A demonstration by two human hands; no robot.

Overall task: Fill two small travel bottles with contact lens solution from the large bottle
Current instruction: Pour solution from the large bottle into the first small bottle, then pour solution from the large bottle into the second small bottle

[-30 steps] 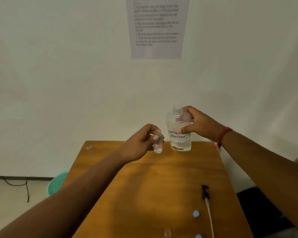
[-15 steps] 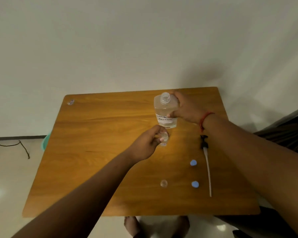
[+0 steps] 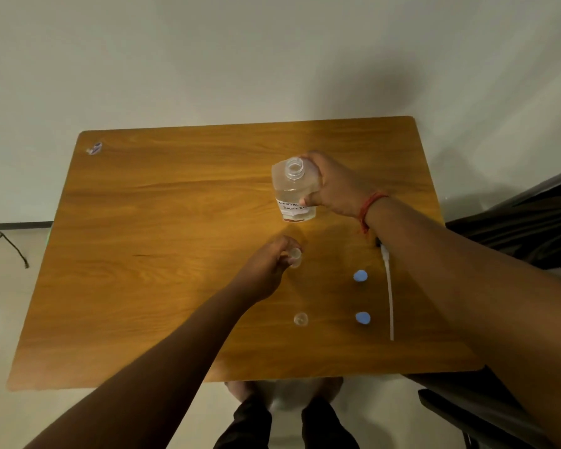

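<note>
right hand (image 3: 334, 186) grips large bottle (image 3: 293, 192) mid-frame, looks slick, half-full | left hand (image 3: 269, 267) pinches light small travel bottle (image 3: 294, 257) on counter (image 3: 175, 222)

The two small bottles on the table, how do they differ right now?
The far small bottle is held by the left hand, close to the big bottle. The near small bottle stands alone and untouched, nearer the table front edge. Both are clear, upright and uncapped.
</note>
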